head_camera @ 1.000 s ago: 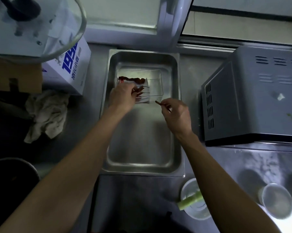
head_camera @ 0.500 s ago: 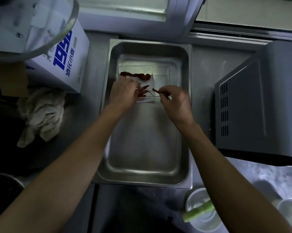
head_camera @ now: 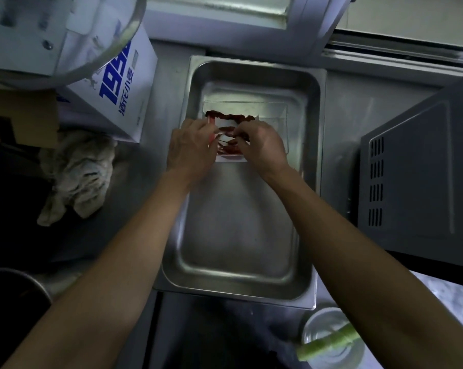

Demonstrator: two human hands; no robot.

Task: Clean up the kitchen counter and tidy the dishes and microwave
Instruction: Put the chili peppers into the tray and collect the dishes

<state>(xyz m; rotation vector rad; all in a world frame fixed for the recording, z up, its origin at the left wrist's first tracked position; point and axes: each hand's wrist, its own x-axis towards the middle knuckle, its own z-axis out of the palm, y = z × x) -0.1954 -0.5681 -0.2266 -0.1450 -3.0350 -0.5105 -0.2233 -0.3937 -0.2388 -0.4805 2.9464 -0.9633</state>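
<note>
A deep steel tray [head_camera: 251,278] lies in front of me on the counter. At its far end sits a clear plastic container [head_camera: 274,113] with dried red chillies [head_camera: 230,117] inside. My left hand [head_camera: 190,149] grips the container's left edge. My right hand [head_camera: 262,145] reaches into it from the right and pinches a chilli among those lying near its front. The grey microwave [head_camera: 422,182] stands to the right of the tray.
A white box with blue print [head_camera: 118,94] and a crumpled cloth [head_camera: 76,171] lie left of the tray. A glass bowl [head_camera: 65,35] hangs over the top left. A small clear dish with a green stalk [head_camera: 328,342] sits at the bottom right. A dark pot [head_camera: 14,296] stands bottom left.
My right hand carried a thin chilli from the tray's middle up into the container. It is now beside my left hand, which stayed on the container. The view shifted closer.
</note>
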